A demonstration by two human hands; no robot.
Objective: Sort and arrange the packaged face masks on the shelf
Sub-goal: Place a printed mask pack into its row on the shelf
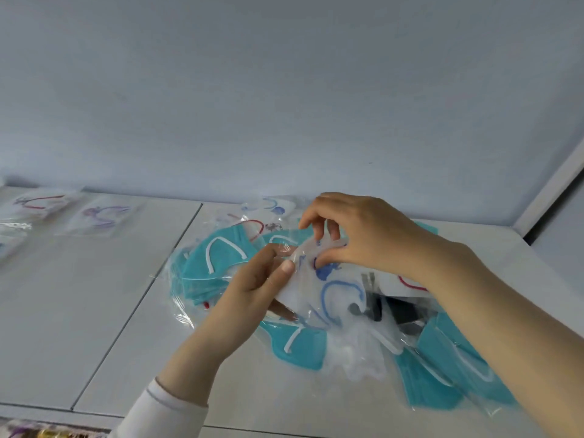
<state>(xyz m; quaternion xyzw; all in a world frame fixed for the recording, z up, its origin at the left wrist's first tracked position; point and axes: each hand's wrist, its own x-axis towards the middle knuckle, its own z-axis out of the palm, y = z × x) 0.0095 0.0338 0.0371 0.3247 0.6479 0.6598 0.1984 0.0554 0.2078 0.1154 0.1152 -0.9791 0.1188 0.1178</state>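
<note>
A white packaged mask with blue ear loops (pixel 328 292) is lifted over a loose heap of packaged masks on the white shelf (pixel 94 295). My left hand (pixel 256 286) pinches its left edge between thumb and fingers. My right hand (pixel 363 235) pinches the packet's top edge from above. The heap holds teal masks with white loops (pixel 218 260), a white mask with red loops (pixel 252 226), a white mask with a red loop (pixel 407 284) under my right wrist, and dark masks (pixel 395 311).
At the far left of the shelf lie sorted packets: a white mask with red loops (pixel 41 202) and one with purple loops (pixel 104 214). More teal packets (pixel 448 371) spread to the right. A grey wall rises behind. A seam (pixel 142 298) divides the shelf panels.
</note>
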